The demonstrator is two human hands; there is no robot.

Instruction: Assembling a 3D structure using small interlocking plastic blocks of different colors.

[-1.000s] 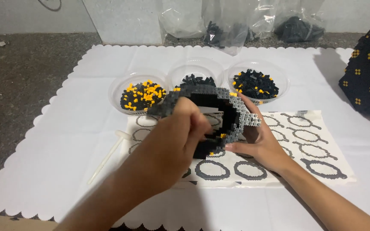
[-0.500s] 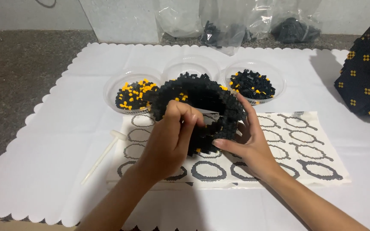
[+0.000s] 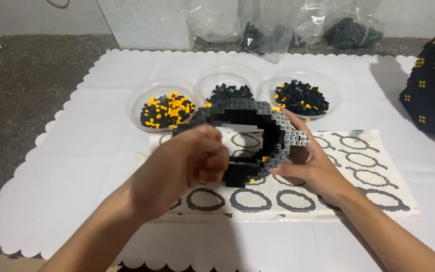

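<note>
While we grip the brick ring (image 3: 250, 138) in both fists | left hand (image 3: 187, 168) closed on its near edge, right hand (image 3: 310, 163) cupping the far side | step: mid-assembly, we judge | next: steady hold, precise brick seating

Studded matt plastic brick ring (image 3: 258, 132); clear glossy plastic bowls (image 3: 142, 98); white paper mat (image 3: 76, 166); rough speckled floor (image 3: 21, 85)

Both hands are crowded around the ring of small bricks (image 3: 250, 138), held above the printed sheet (image 3: 358, 171), so little room is left in the middle. Just behind it stand three clear bowls in a row: left bowl (image 3: 164, 108), middle bowl (image 3: 229, 83) and right bowl (image 3: 303, 95), blocking a straight reach back. Plastic bags (image 3: 273, 30) line the far edge. A dark brick model (image 3: 431, 95) stands at the right. The white mat (image 3: 71, 166) on the left lies bare.
</note>
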